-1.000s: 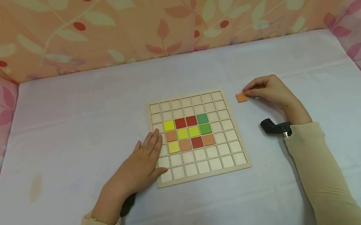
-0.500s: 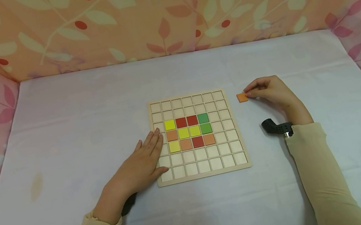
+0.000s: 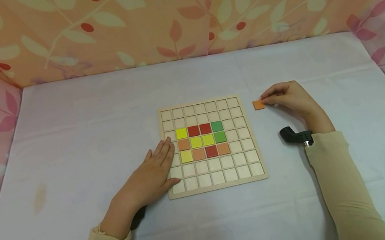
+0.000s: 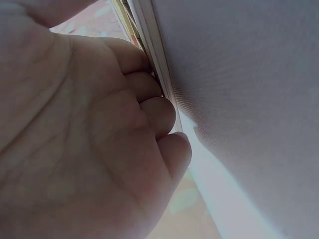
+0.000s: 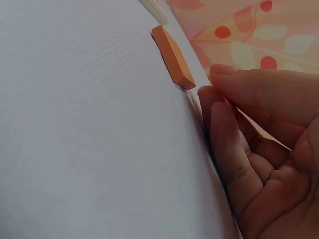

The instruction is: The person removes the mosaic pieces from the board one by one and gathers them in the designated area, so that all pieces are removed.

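Note:
A wooden grid board lies on the white cloth, with several coloured square tiles in its middle cells. My left hand rests on the board's left edge, fingers straight and thumb apart; the left wrist view shows its palm side against that edge. Right of the board, an orange square tile lies flat on the cloth. At its right edge are the bent fingers of my right hand. In the right wrist view the tile appears just beyond the fingertips; whether they grip it is unclear.
Yellow, red, green and orange-pink tiles form three rows on the board. A black wrist camera is worn below my right hand. Floral fabric walls enclose the table's back and sides.
The whole head view shifts very slightly. Both hands, the board and the orange tile keep their places relative to each other.

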`<state>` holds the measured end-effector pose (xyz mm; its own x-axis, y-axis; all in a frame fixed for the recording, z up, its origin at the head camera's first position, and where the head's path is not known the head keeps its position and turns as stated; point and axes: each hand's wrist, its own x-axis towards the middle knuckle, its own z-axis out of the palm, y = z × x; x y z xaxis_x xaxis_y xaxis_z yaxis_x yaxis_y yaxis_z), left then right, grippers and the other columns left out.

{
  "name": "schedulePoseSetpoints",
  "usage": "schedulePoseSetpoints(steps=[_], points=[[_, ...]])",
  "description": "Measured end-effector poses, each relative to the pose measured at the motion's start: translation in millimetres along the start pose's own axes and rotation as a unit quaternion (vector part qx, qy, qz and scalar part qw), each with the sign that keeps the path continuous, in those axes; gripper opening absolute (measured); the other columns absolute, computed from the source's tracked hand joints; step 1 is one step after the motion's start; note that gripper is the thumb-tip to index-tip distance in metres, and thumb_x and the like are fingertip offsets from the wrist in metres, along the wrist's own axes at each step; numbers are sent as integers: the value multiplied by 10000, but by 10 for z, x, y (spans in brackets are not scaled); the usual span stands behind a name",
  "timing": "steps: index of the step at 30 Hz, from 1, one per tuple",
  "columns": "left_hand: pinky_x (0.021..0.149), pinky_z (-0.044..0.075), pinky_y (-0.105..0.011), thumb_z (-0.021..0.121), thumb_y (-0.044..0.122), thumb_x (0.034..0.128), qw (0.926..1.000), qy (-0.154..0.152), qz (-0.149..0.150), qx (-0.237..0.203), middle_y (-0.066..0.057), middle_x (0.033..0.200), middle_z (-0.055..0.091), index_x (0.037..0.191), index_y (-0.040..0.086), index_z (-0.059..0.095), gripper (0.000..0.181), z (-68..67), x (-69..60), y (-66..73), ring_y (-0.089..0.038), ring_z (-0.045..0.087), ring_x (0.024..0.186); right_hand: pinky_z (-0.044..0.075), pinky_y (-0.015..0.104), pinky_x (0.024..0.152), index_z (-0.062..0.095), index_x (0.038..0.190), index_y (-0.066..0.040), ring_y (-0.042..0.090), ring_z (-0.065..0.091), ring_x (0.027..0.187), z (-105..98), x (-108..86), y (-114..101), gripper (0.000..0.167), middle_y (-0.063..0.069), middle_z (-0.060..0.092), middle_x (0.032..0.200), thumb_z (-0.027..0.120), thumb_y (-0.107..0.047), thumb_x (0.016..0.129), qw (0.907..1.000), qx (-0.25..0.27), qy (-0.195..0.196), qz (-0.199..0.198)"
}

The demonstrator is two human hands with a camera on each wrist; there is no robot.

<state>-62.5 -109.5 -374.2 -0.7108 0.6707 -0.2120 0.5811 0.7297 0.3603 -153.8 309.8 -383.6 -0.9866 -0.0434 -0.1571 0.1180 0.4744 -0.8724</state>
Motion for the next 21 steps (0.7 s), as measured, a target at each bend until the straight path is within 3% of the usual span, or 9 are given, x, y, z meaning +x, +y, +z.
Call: schedulePoseSetpoints(steps=[6, 11, 21], points=[[1107, 167, -531, 593, 327, 931, 10000, 5, 10, 9, -225, 1548, 60, 1461, -93, 172, 797, -10, 7, 8, -341, 66, 1424, 462, 153, 770, 703, 999, 31, 59, 612, 873, -24, 13, 32, 208, -78, 707, 848, 735, -56, 812, 9988, 494, 17, 24], [1106, 167, -531, 592, 326, 931, 10000, 6, 15, 11, -227, 1547, 61, 1461, -94, 170, 797, -10, 13, 13, -342, 65, 1424, 512, 177, 718, 720, 954, 8, 71, 641, 809, -38, 22, 62, 130, -41, 710, 838, 704, -5, 826, 9950, 1002, 36, -21], [1114, 152, -521, 591, 331, 931, 10000, -38, -34, -31, -217, 1551, 47, 1466, -86, 157, 804, -5, 43, 22, -330, 51, 1427, 533, 206, 689, 731, 909, -23, 94, 660, 765, -17, 20, 4, 105, -2, 718, 840, 724, 1, 807, 9903, 1386, -6, -107]])
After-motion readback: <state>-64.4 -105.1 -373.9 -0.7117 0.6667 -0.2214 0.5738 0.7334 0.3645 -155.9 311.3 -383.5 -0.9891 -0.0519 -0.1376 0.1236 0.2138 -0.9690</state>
